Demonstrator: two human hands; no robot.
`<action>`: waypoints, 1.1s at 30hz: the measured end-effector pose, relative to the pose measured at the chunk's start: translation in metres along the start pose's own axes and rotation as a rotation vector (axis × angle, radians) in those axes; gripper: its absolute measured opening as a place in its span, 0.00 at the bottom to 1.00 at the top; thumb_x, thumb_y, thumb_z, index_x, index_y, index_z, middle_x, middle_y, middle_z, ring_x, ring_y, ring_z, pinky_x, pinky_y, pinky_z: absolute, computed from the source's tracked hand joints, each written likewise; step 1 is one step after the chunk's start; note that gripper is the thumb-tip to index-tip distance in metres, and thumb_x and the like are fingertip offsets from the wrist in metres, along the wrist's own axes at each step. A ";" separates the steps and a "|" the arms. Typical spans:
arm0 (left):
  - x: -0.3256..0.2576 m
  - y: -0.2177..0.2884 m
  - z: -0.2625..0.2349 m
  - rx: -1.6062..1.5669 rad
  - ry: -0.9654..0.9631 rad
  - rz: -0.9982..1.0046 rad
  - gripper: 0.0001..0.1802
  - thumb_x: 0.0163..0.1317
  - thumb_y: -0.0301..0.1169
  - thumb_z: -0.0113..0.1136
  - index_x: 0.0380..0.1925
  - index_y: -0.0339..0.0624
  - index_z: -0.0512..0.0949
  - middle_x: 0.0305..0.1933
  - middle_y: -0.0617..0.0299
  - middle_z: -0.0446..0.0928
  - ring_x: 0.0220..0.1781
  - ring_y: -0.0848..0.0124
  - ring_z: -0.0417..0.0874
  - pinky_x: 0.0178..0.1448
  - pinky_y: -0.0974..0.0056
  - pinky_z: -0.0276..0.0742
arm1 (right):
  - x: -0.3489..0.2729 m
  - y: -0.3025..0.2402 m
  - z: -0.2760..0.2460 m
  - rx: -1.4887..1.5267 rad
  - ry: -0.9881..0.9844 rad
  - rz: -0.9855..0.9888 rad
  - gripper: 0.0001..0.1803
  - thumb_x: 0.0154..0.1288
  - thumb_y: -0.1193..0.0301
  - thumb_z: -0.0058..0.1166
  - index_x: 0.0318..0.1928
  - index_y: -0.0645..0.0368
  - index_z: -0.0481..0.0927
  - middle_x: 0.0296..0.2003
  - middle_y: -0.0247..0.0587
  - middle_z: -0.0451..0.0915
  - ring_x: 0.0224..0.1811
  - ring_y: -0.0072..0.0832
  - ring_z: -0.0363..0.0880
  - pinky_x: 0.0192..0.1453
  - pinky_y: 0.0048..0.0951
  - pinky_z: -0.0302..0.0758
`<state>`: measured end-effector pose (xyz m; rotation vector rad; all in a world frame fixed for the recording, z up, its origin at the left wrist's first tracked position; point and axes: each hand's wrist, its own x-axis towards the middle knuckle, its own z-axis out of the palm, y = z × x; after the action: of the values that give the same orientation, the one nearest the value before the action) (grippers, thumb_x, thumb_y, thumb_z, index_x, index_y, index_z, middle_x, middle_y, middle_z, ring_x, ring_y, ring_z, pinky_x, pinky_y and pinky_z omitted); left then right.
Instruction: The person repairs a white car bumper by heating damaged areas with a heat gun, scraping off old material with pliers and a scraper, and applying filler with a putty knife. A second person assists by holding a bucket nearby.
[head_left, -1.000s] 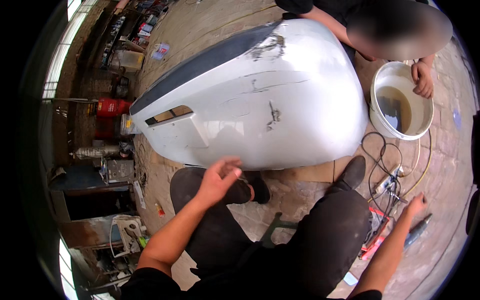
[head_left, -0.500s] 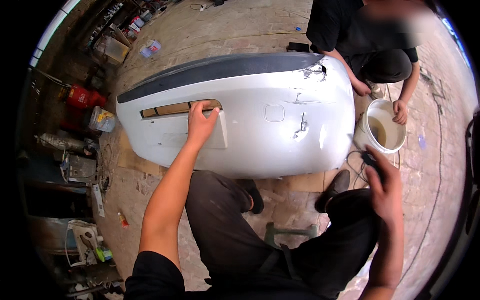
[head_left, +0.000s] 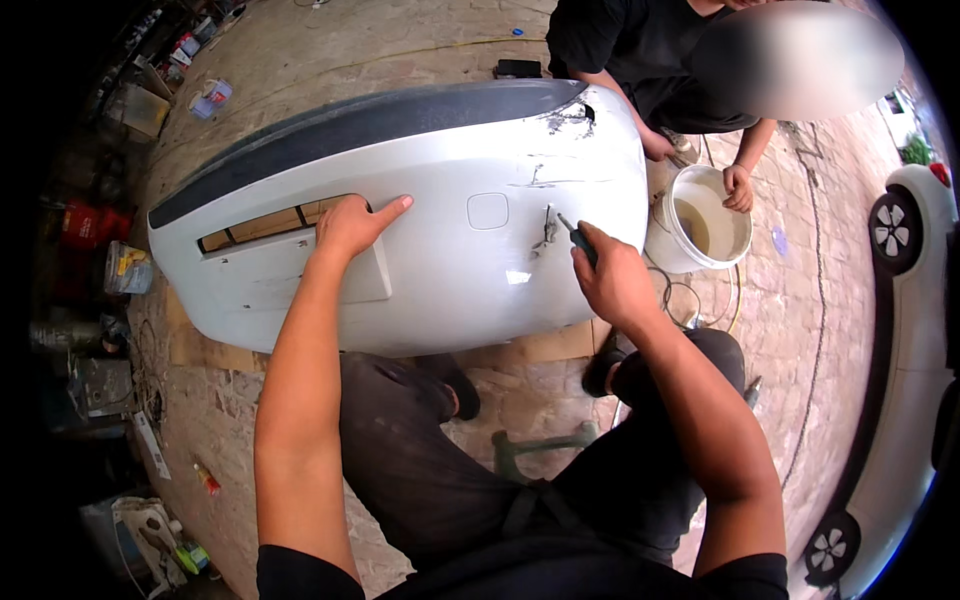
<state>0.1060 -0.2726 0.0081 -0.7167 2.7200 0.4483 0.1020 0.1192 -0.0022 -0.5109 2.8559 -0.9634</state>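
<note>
A silver-white car bumper (head_left: pixel 430 250) with a dark grey strip along its far edge lies before my knees. My left hand (head_left: pixel 350 225) grips it at the long slot, fingers hooked into the opening and thumb stretched over the painted face. In my right hand (head_left: pixel 615 280) is a soldering iron (head_left: pixel 583 240) with a dark green handle. Its thin metal tip points at a torn, cracked spot (head_left: pixel 547 233) on the bumper's right part; whether it touches cannot be told. Scratches and a black-edged hole (head_left: pixel 588 115) mark the far right corner.
A co-worker (head_left: pixel 640 60) crouches at the far right, one hand on the rim of a white bucket (head_left: pixel 658 230) of murky liquid. A black cord (head_left: pixel 672 290) loops beside the bumper. Cardboard (head_left: pixel 545 348) lies underneath. A white car (head_left: pixel 915 290) stands at right, clutter at left.
My right hand has swung left and forward from beside my knee, bringing the soldering iron to the torn spot. The view has shifted right. My left hand stays at the slot, its thumb now flatter.
</note>
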 end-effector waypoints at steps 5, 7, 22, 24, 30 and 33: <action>-0.008 0.000 0.005 0.105 0.115 0.006 0.59 0.51 0.87 0.55 0.38 0.30 0.86 0.45 0.37 0.87 0.54 0.44 0.88 0.61 0.46 0.80 | 0.014 -0.005 0.003 0.061 0.017 -0.010 0.20 0.73 0.63 0.57 0.58 0.63 0.83 0.39 0.64 0.87 0.45 0.61 0.86 0.53 0.54 0.81; -0.007 -0.001 0.007 0.113 0.131 0.006 0.59 0.51 0.87 0.54 0.36 0.31 0.86 0.43 0.38 0.88 0.53 0.44 0.89 0.60 0.46 0.80 | 0.014 -0.008 0.002 0.049 -0.032 0.023 0.20 0.73 0.63 0.57 0.57 0.63 0.83 0.39 0.64 0.87 0.45 0.61 0.86 0.53 0.54 0.81; -0.004 -0.004 0.013 0.159 0.224 0.040 0.57 0.52 0.86 0.55 0.30 0.31 0.87 0.39 0.38 0.88 0.48 0.43 0.90 0.55 0.46 0.82 | 0.016 -0.019 0.005 0.057 -0.024 0.095 0.21 0.75 0.63 0.56 0.59 0.65 0.84 0.40 0.63 0.88 0.45 0.60 0.87 0.53 0.54 0.82; -0.004 -0.002 0.013 0.162 0.222 0.042 0.57 0.51 0.86 0.55 0.30 0.31 0.87 0.38 0.38 0.88 0.47 0.43 0.90 0.55 0.46 0.82 | 0.015 -0.019 0.006 0.067 -0.003 0.088 0.21 0.75 0.64 0.56 0.59 0.65 0.84 0.39 0.63 0.88 0.44 0.60 0.87 0.53 0.54 0.82; -0.004 -0.003 0.013 0.177 0.220 0.021 0.57 0.51 0.87 0.55 0.29 0.32 0.87 0.38 0.39 0.88 0.47 0.43 0.90 0.54 0.45 0.82 | 0.015 -0.018 0.008 0.047 0.001 0.084 0.20 0.75 0.64 0.56 0.58 0.64 0.84 0.38 0.62 0.87 0.43 0.60 0.87 0.51 0.54 0.82; -0.003 -0.003 0.013 0.175 0.212 0.024 0.57 0.51 0.87 0.54 0.29 0.33 0.87 0.39 0.39 0.88 0.47 0.43 0.90 0.54 0.46 0.82 | 0.015 -0.013 0.014 0.043 0.027 0.064 0.19 0.75 0.64 0.56 0.57 0.64 0.84 0.37 0.62 0.87 0.42 0.60 0.87 0.50 0.54 0.82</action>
<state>0.1121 -0.2691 -0.0032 -0.7216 2.9212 0.1429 0.0937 0.0965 -0.0052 -0.4029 2.8487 -1.0263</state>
